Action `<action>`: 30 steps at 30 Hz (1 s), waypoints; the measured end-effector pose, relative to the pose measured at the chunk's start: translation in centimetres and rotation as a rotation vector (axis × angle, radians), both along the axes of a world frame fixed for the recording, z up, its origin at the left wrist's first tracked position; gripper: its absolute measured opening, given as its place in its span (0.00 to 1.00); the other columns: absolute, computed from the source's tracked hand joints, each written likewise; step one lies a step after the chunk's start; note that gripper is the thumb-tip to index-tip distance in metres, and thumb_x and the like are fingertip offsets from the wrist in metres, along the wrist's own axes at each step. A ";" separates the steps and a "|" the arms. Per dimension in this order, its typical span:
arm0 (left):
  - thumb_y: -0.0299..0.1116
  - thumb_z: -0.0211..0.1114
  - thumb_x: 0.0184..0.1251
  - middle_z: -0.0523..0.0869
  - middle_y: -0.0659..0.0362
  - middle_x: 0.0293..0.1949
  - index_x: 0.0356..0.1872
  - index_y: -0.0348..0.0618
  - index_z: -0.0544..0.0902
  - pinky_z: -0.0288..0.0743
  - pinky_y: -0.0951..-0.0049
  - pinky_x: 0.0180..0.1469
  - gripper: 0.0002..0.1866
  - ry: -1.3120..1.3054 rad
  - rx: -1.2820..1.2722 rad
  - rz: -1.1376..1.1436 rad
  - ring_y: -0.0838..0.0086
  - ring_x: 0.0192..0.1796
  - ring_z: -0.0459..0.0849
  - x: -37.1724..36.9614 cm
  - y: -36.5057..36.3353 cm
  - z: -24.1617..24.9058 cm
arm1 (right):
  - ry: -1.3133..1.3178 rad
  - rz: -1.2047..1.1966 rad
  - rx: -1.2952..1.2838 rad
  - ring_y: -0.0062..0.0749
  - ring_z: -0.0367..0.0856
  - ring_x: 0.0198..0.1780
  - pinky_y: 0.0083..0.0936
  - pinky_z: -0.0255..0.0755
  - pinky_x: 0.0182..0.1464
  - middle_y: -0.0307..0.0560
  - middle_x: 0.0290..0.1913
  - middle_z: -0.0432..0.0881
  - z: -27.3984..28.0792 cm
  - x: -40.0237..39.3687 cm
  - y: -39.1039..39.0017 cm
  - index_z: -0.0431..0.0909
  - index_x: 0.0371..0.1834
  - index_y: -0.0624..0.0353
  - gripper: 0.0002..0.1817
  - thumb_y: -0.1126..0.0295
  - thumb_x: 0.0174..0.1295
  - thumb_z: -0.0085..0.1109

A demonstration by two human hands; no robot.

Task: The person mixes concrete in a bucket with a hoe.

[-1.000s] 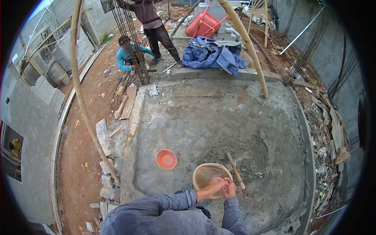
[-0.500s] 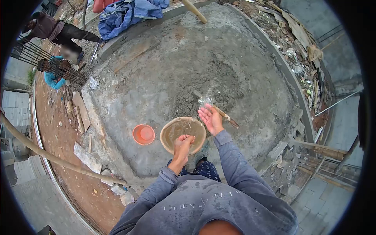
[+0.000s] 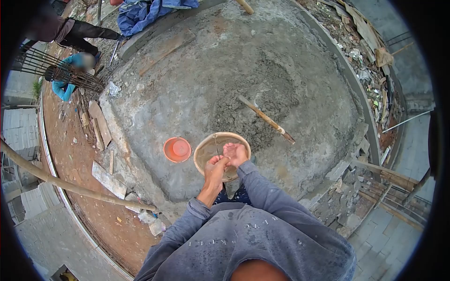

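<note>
Both my hands are over a beige bucket (image 3: 198, 157) of murky water, close to my legs. My left hand (image 3: 215, 171) is closed with fingers curled; whatever it may hold is hidden. Its fingertips meet or nearly meet my right hand (image 3: 236, 152), which is cupped with the palm up and seems to hold nothing. Just left of the bucket stands a small orange pail (image 3: 178, 149). A tool with a wooden handle (image 3: 269, 122) lies on the mortar beyond my right hand, its head partly sunk in the mix.
A heap of wet mortar (image 3: 276, 84) spreads over the concrete slab (image 3: 183, 107). Low walls edge it, with rubble (image 3: 370, 70) at right. At upper left, two people work by a rebar cage (image 3: 61, 75), near a blue tarp (image 3: 145, 16). A bamboo pole (image 3: 75, 188) crosses the left.
My right hand has come down and left, from over the mortar to the bucket beside my left hand. The splash of water by it is gone. My left hand stays closed over the bucket.
</note>
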State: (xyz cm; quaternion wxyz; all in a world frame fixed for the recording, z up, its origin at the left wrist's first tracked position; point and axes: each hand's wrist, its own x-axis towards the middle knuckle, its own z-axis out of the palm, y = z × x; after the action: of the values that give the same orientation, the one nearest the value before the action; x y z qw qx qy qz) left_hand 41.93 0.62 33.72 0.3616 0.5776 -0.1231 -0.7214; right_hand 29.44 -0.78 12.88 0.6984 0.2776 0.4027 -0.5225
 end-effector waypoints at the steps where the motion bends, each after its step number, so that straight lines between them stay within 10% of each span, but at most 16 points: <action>1: 0.27 0.70 0.65 0.85 0.64 0.33 0.36 0.43 0.82 0.73 0.81 0.41 0.04 -0.004 0.005 0.001 0.81 0.37 0.83 0.2 0.0 -0.3 | 0.081 -0.001 -0.102 0.38 0.85 0.47 0.31 0.82 0.52 0.53 0.47 0.85 4.0 -0.6 -1.7 0.80 0.44 0.65 0.15 0.63 0.75 0.49; 5: 0.27 0.70 0.64 0.84 0.64 0.32 0.35 0.43 0.82 0.71 0.81 0.41 0.05 -0.049 -0.048 -0.066 0.81 0.36 0.82 0.3 0.3 -1.8 | 0.330 -0.014 -0.331 0.43 0.85 0.56 0.34 0.82 0.59 0.58 0.53 0.85 14.0 -2.8 -6.2 0.78 0.53 0.67 0.17 0.63 0.75 0.50; 14: 0.26 0.70 0.63 0.84 0.64 0.32 0.37 0.40 0.81 0.73 0.80 0.40 0.06 -0.054 -0.045 -0.129 0.81 0.35 0.81 0.9 0.3 -1.0 | 0.358 0.344 0.012 0.44 0.86 0.50 0.33 0.84 0.53 0.57 0.49 0.84 1.6 1.4 3.6 0.75 0.53 0.67 0.18 0.60 0.76 0.50; 18: 0.26 0.70 0.64 0.83 0.64 0.32 0.36 0.40 0.80 0.72 0.80 0.40 0.06 -0.016 0.009 -0.136 0.82 0.35 0.80 0.6 0.0 0.7 | 0.370 0.204 0.219 0.43 0.86 0.48 0.36 0.84 0.49 0.55 0.47 0.84 -1.4 3.7 3.3 0.77 0.50 0.66 0.17 0.62 0.76 0.47; 24: 0.27 0.70 0.64 0.82 0.65 0.30 0.33 0.44 0.79 0.68 0.81 0.39 0.06 -0.051 -0.024 -0.210 0.82 0.32 0.77 -0.3 0.6 -0.9 | -0.186 -0.342 -0.311 0.45 0.86 0.56 0.38 0.85 0.57 0.58 0.53 0.86 4.2 -3.6 2.3 0.80 0.49 0.67 0.15 0.70 0.74 0.45; 27: 0.27 0.70 0.64 0.82 0.66 0.30 0.32 0.45 0.79 0.67 0.81 0.39 0.06 -0.042 -0.010 -0.240 0.83 0.33 0.76 -1.2 0.7 -1.0 | 0.205 -0.486 -0.343 0.44 0.86 0.56 0.36 0.83 0.59 0.56 0.50 0.86 14.3 -9.0 0.4 0.80 0.52 0.67 0.15 0.68 0.76 0.46; 30: 0.27 0.70 0.64 0.82 0.65 0.30 0.32 0.45 0.79 0.68 0.81 0.39 0.06 -0.018 -0.015 -0.299 0.82 0.33 0.77 -2.2 1.7 -1.6 | 0.585 -0.296 -0.112 0.44 0.85 0.57 0.35 0.82 0.60 0.56 0.52 0.85 13.0 -11.7 2.4 0.78 0.57 0.68 0.18 0.65 0.79 0.44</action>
State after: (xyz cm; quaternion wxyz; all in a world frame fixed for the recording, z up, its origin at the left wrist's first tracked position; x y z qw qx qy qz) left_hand 39.69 2.27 32.13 0.2532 0.5565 -0.2165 -0.7611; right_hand 17.73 1.63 25.91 0.4837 0.1324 0.5121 -0.6973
